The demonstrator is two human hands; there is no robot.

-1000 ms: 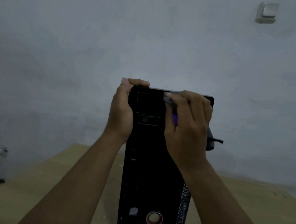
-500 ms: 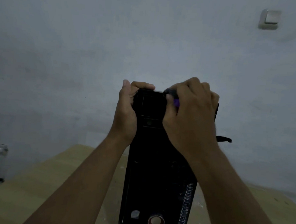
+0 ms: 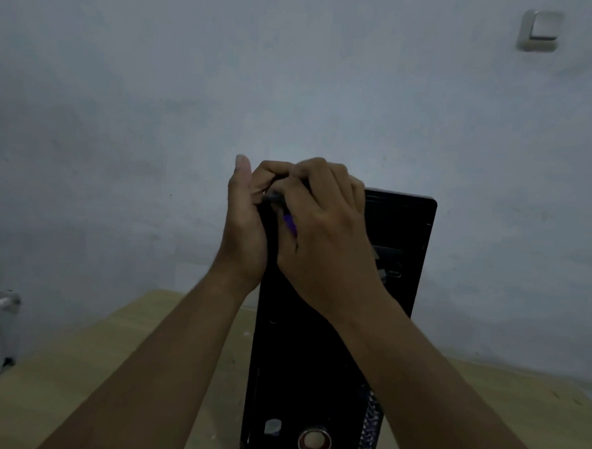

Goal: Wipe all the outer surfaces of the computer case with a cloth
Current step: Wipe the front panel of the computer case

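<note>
Left hand [image 3: 244, 228] grips computer case [image 3: 400, 229] far-left corner; right hand [image 3: 324, 239] clutches cloth [image 3: 289, 224] against it, case standing on tabletop [image 3: 108, 369].

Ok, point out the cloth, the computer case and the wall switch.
cloth [image 3: 290, 225]: head view, its visible purple edge.
computer case [image 3: 402, 226]: head view, bare top-right panel.
wall switch [image 3: 540, 31]: head view, its plate.

A black computer case [image 3: 314, 362] stands on the wooden desk [image 3: 108, 369]. At its 11 o'clock corner the left hand [image 3: 243, 228] grips the edge, thumb up. The right hand [image 3: 328, 239] bunches a cloth [image 3: 289, 224] there, fingers [image 3: 324, 176] curled. A wall switch [image 3: 539, 31] sits at 2 o'clock.
</note>
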